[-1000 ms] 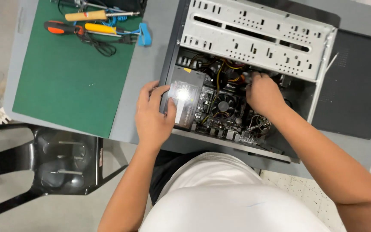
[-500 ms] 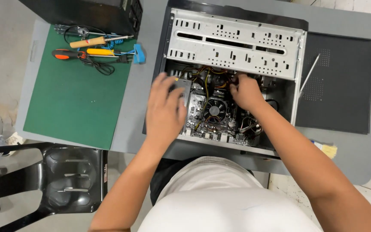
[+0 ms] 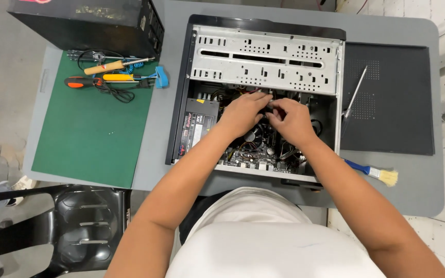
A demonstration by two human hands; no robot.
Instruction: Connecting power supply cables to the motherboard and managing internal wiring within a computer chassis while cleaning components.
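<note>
I have my left hand [image 3: 243, 110] and right hand [image 3: 292, 119] together inside the open computer case [image 3: 263, 62] on the desk [image 3: 418, 190]. The fingers of both curl around a small dark part [image 3: 270, 109] between them, though I cannot tell how firmly they grip.

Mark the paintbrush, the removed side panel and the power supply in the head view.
paintbrush [image 3: 379, 174]: head view, on the ferrule next to the bristles.
side panel [image 3: 392, 103]: head view, on its flat middle.
power supply [image 3: 198, 122]: head view, on its labelled top face.

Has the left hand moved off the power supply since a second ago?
Yes. The left hand has left the power supply and gone rightward across the case, now meeting the right hand over the motherboard.
</note>
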